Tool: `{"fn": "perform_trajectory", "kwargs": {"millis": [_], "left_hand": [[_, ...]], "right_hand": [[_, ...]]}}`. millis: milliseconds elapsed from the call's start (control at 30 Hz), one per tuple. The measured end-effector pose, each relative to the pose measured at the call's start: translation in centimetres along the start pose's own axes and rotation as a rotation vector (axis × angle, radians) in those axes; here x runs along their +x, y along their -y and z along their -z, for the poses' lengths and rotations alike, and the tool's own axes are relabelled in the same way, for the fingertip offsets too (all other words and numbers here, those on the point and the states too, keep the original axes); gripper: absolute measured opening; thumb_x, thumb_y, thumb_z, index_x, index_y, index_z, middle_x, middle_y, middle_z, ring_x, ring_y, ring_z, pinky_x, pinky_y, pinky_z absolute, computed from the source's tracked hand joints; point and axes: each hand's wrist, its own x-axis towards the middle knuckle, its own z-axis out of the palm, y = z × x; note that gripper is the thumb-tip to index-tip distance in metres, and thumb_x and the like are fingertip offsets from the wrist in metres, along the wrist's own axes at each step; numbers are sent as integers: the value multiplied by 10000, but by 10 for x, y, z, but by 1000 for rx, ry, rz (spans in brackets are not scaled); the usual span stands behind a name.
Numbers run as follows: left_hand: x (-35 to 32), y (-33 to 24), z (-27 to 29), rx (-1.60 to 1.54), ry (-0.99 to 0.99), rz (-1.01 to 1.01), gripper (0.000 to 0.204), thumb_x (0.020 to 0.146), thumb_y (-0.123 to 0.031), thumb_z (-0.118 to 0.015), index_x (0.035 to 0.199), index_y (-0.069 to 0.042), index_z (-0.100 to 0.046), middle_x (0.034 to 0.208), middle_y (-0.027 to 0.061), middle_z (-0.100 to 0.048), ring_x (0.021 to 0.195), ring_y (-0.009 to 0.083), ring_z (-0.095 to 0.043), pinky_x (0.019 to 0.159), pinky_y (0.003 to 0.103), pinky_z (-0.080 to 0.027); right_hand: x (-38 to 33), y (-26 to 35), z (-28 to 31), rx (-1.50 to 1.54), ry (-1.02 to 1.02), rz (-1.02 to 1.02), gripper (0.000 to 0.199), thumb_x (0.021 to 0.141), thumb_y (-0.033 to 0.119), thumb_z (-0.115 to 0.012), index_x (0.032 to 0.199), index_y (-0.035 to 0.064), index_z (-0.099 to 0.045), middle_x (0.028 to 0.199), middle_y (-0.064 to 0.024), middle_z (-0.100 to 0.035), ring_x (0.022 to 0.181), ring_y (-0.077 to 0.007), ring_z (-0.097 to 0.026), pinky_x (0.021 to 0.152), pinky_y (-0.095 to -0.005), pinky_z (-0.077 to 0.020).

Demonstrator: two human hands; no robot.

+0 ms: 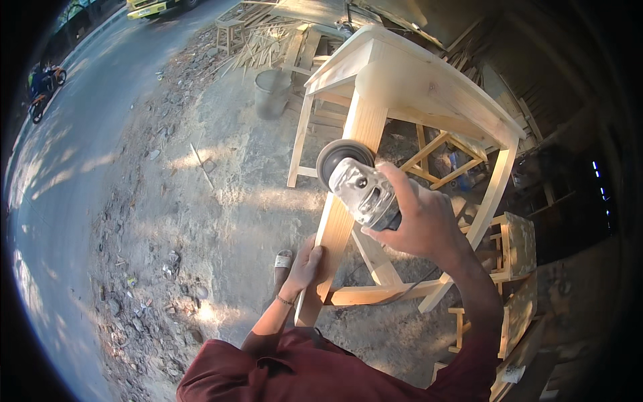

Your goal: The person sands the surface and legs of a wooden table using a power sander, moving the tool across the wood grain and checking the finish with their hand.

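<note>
My right hand (425, 218) is closed around the body of an angle grinder (365, 194). Its round dark disc (333, 163) lies against a long pale wooden board (333, 231), about halfway along it. Lower down, my left hand (303, 269) grips the board's left edge; some fingers are hidden behind the wood. The board runs from near my waist up to a wooden table (442, 90) with pale legs. A hazy patch, perhaps dust or a smear, blurs the board's far end, so how it meets the table cannot be made out.
Small wooden stools or frames (519, 248) stand at the right. A dark cord (408, 291) trails by a low rail. A grey bucket (272, 94) and scrap wood (268, 50) lie beyond. Rubble (171, 261) borders a road at left, with a motorcycle (45, 90) and a yellow vehicle (151, 8).
</note>
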Motion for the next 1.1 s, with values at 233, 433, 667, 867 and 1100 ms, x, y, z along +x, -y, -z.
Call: {"fn": "perform_trajectory", "kwargs": {"millis": [233, 433, 667, 867, 1100], "left_hand": [[-20, -4, -5, 64, -61, -31, 383, 1075, -209, -447, 1342, 44, -552, 1046, 122, -692, 975, 179, -605, 884, 342, -479], [-28, -4, -8, 3, -102, 59, 367, 1088, -224, -428, 1295, 42, -574, 1007, 84, -667, 935, 150, -570, 854, 318, -468], [0, 27, -2, -151, 11, 57, 339, 1098, -242, -426, 1251, 15, -586, 1077, 57, -629, 993, 125, -544, 902, 292, -448], [71, -54, -14, -185, -18, -28, 283, 1080, -173, -495, 1281, 11, -570, 1153, 48, -639, 1072, 89, -553, 967, 265, -437], [122, -83, -15, -459, 371, 138, 888, 823, -386, -794, 1502, -12, -361, 1014, 144, -627, 864, 261, -646, 742, 392, -559]], "right_hand": [[-23, 30, -8, -192, 138, 108, 878, 720, 363, -864, 1456, 111, -457, 846, -201, -678, 690, -381, -712, 608, -476, -585], [20, 4, 36, -83, -33, -73, 878, 749, 382, -849, 1473, 134, -419, 981, -272, -699, 857, -445, -717, 763, -522, -583], [3, -41, 48, 292, -415, -297, 908, 746, 320, -866, 1482, 84, -391, 1203, -245, -666, 1109, -382, -679, 947, -475, -533], [-146, -50, -44, 1094, -738, -505, 852, 783, 144, -779, 1512, 27, -353, 1337, -137, -558, 1210, -248, -594, 1046, -385, -483], [-319, -29, -145, 1521, -992, -1039, 837, 792, 276, -793, 1490, 91, -370, 1203, -171, -624, 928, -281, -695, 794, -380, -598]]}}
